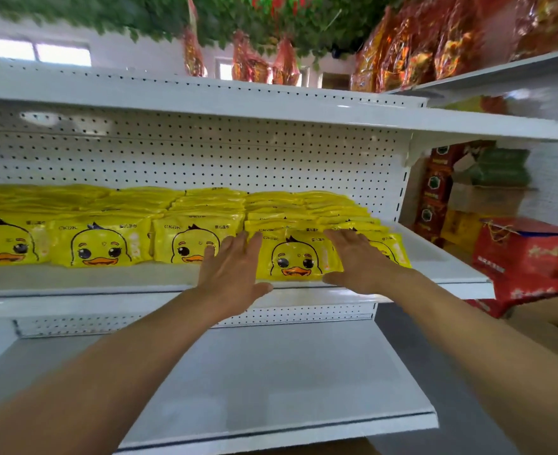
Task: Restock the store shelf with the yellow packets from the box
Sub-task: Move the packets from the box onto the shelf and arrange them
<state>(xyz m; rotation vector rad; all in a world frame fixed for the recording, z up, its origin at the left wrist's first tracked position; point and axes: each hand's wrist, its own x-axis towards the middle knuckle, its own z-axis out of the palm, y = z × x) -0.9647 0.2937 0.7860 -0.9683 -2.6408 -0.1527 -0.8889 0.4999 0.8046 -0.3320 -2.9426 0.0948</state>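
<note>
A: Yellow plastic packets printed with a cartoon duck face (299,257) stand in rows on the white metal middle shelf (448,261), leaning back in stacks against the white pegboard back panel (205,159). The front packet of the rightmost row sits between the two hands.

B: And how are the hands?

A: The left hand (234,274) is flat, fingers straight and spread a little, lying against the left edge of that front packet. The right hand (356,261) is likewise flat with straight fingers, resting on the packet's right side. Neither curls round anything.

B: What can't you make out?

A: The right hand covers part of another packet behind and to its right, so only a strip of that one shows. The leftmost packet is cut off by the frame edge. The small print on the packets is too blurred to read, and the box named in the task does not show, unless it is the red cardboard carton (530,257) at the right, which I cannot confirm.

B: The surroundings?

A: A bare white lower shelf (271,389) juts out beneath the forearms. A white upper shelf (336,110) runs above. Red and orange foil bags (412,54) sit on a higher shelf at the right, green leafy garlands (139,14) hang overhead, and stacked red and green boxes (441,185) fill the gap beyond the shelf end.
</note>
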